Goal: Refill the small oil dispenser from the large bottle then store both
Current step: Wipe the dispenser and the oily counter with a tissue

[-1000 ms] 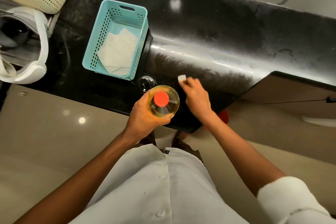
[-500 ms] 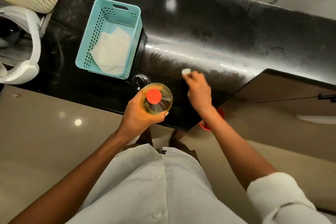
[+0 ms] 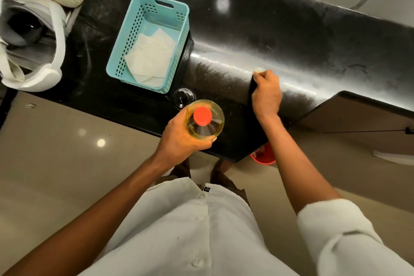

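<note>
Red-capped large bottle point(image 3: 204, 123) gripped by left hand point(image 3: 179, 139) fingers; right hand point(image 3: 266, 93) pinches small white piece point(image 3: 259, 69) (identity unclear).

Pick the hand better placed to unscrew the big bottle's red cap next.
Right. The left hand already grips the large oil bottle by its body, so it serves as the anchor. The right hand sits close beside it on the counter, holding only a small pale object.

Black counter point(image 3: 291, 36), teal basket point(image 3: 125, 51), sm glass dispenser point(image 3: 183, 96)
</note>
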{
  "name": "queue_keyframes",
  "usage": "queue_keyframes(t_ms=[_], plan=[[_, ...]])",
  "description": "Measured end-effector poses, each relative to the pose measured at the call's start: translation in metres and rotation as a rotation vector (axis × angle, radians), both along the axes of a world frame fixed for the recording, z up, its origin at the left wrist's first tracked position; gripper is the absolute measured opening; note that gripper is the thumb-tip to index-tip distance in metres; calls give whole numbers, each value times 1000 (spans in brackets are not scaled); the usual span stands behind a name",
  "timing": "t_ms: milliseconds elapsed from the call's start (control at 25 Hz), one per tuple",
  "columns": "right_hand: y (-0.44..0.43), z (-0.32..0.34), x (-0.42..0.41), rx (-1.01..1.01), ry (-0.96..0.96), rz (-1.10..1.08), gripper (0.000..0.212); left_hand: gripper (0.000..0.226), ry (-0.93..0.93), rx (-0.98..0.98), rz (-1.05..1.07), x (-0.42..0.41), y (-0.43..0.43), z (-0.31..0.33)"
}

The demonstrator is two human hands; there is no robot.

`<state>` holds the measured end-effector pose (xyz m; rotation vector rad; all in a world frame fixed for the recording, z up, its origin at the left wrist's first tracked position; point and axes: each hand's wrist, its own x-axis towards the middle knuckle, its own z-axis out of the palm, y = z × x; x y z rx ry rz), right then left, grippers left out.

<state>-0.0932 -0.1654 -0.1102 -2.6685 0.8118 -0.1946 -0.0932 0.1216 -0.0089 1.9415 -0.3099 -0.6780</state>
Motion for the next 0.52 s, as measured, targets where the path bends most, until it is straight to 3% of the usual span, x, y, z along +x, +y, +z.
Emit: queue_keyframes(t_ms=[240,320,520], plan=[[56,11,143,-33,51,420,21,76,13,42,-13,4,2,0],[72,14,140,-20,45,619,28,76,9,25,-6,2,0,0],[63,-6,63,1,3,876,40,85,31,-2,16,2,-2,0]])
